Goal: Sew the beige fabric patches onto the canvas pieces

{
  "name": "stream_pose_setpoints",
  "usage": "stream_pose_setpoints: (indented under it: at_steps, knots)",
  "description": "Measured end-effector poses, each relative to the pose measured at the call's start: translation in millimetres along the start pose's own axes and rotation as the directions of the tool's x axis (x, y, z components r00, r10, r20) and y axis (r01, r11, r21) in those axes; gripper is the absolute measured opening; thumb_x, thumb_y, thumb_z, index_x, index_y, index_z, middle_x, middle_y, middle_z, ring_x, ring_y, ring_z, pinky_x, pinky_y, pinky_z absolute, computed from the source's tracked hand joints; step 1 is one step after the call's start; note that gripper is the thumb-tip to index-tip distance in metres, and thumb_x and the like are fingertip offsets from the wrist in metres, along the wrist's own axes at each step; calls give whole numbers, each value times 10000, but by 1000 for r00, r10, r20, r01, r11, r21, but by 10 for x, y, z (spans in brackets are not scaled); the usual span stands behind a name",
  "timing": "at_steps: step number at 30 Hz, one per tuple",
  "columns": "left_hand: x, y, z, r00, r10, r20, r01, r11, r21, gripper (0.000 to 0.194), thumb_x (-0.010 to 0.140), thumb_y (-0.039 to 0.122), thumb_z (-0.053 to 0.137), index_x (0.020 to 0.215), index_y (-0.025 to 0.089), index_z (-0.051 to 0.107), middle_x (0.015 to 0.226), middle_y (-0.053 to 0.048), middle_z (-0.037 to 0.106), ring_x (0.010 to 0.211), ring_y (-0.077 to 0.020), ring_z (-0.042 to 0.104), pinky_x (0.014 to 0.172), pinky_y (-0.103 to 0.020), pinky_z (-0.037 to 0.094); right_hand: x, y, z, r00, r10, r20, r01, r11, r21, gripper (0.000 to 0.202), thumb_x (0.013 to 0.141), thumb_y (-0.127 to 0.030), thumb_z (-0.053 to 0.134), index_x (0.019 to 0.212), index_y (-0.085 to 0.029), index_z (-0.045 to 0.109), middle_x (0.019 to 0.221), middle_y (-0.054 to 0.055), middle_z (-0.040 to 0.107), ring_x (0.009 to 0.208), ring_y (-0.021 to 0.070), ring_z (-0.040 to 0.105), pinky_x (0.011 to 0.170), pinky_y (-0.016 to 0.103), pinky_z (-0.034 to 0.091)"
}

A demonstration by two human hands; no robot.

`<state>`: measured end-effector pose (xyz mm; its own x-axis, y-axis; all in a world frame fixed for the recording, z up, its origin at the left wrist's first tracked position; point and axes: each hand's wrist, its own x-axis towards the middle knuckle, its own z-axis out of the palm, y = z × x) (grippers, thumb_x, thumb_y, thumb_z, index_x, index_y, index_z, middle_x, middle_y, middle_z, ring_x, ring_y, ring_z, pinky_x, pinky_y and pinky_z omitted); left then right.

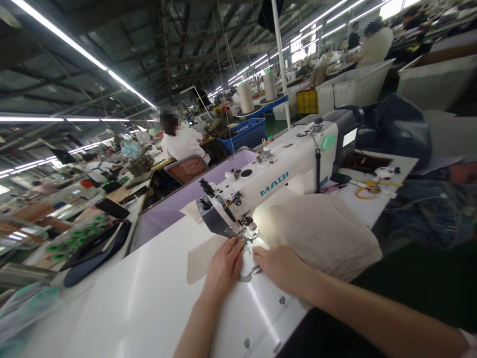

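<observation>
A white sewing machine (276, 184) with blue lettering stands before me, its lamp lighting the needle area. My left hand (223, 266) lies flat beside the presser foot (250, 232), fingers stretched forward over a small cream fabric piece (199, 261). On the other side of the foot, my right hand (281, 268) is closed, thumb and fingers drawn together at the edge of a larger cream fabric (320, 231). A small dark metal tip (257, 270) shows under that hand. What its fingers hold is hidden. The large fabric spreads under the machine arm to the right.
Yellow-handled scissors (367, 190) lie on the table's right end. Thread cones (246, 98) stand behind the machine. Left are green-ended spools (76, 236), a dark phone (112, 209) and a dark flat piece (99, 253). A person in white (184, 141) sits ahead, near a blue crate (244, 134).
</observation>
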<state>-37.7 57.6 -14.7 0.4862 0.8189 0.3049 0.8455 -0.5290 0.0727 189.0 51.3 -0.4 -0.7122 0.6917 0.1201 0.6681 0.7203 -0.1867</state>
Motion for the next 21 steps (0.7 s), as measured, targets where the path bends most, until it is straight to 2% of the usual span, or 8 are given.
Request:
stream_pose_setpoints:
  at_steps: [6, 10, 13, 16, 21]
  knots:
    - [20, 49, -79, 998, -41, 50, 38, 997, 70, 342, 1039, 277, 430, 1308, 198, 625, 1322, -107, 655, 1235, -259, 602, 1053, -452, 538, -3, 7, 0, 1000, -13, -14, 14, 1000, 7, 152, 965, -87, 518, 1010, -160, 643, 1030, 82, 701, 678, 185, 668, 531, 272, 450]
    - [14, 310, -174, 986, -126, 111, 112, 986, 126, 290, 1024, 293, 481, 1239, 213, 658, 1189, -99, 674, 1065, -267, 629, 897, -438, 596, -58, 2, -45, 999, -35, -22, 36, 999, 38, 152, 975, -102, 511, 1018, -155, 646, 1012, 86, 698, 709, 189, 672, 544, 278, 456]
    - [-36, 530, -160, 972, -184, 144, 169, 979, 111, 235, 995, 198, 503, 1156, 194, 673, 1104, -97, 661, 987, -256, 624, 848, -416, 604, -120, -12, -68, 998, -56, -20, 57, 998, 38, 170, 958, -96, 528, 1062, -155, 649, 1026, 75, 693, 723, 198, 687, 530, 295, 465]
    - [-89, 636, -105, 975, -195, 106, 186, 978, 94, 242, 949, 131, 550, 1160, 176, 659, 1102, -103, 645, 1019, -264, 611, 882, -430, 597, -164, -24, -72, 999, -54, 10, 53, 998, 28, 189, 949, -77, 530, 1072, -152, 652, 1031, 69, 693, 728, 198, 697, 537, 296, 477]
    - [-118, 631, -74, 987, -155, 48, 151, 985, 77, 262, 933, 135, 585, 1188, 152, 646, 1110, -116, 639, 1020, -274, 602, 881, -436, 600, -181, -31, -54, 998, -61, 21, 61, 998, 1, 179, 959, -76, 523, 1058, -147, 656, 1044, 73, 694, 723, 200, 695, 531, 302, 475]
